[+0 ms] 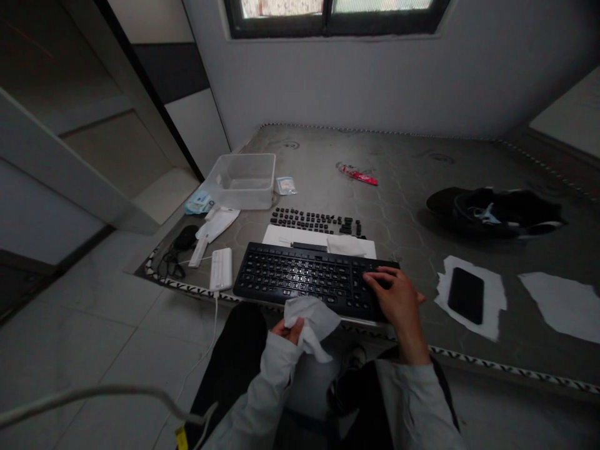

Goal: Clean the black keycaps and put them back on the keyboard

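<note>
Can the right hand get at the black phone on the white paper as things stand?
Likely yes: the right hand is at the right end of the keyboard, the phone lies farther right on white paper, and nothing visible covers it or blocks the way.

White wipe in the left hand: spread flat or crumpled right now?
Crumpled, not spread flat: the left hand pinches the wipe at one side, and its loose end hangs down in folds.

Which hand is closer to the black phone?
Right. The right hand, at the keyboard, is left of the phone; the left hand, holding a white cloth, is farther left.
</note>
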Motion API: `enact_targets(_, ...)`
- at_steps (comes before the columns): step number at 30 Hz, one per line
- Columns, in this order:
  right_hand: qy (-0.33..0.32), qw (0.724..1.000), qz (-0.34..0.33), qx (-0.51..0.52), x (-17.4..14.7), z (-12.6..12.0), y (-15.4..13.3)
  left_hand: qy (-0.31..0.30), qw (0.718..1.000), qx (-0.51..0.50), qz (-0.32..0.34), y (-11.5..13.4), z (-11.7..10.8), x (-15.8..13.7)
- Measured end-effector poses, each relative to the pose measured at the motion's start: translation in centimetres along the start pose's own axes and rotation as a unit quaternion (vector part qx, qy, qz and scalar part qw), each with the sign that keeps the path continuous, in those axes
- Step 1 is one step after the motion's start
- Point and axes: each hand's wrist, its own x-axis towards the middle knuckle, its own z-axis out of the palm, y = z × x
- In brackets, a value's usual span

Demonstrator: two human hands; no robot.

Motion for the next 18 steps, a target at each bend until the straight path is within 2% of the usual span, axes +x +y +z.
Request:
enact_targets(8, 0.042, 0.999, 0.004, 0.0, -0.8, 0.5, -0.7, 0.033, 0.999, -0.012, 0.009, -0.9, 0.0, 0.4)
enact_targets(18, 0.062, 0.998, -0.01, -0.019, -1.4, 0.9, -0.7, 0.023, 1.0, 0.0, -0.001, -0.7, 0.0, 0.3)
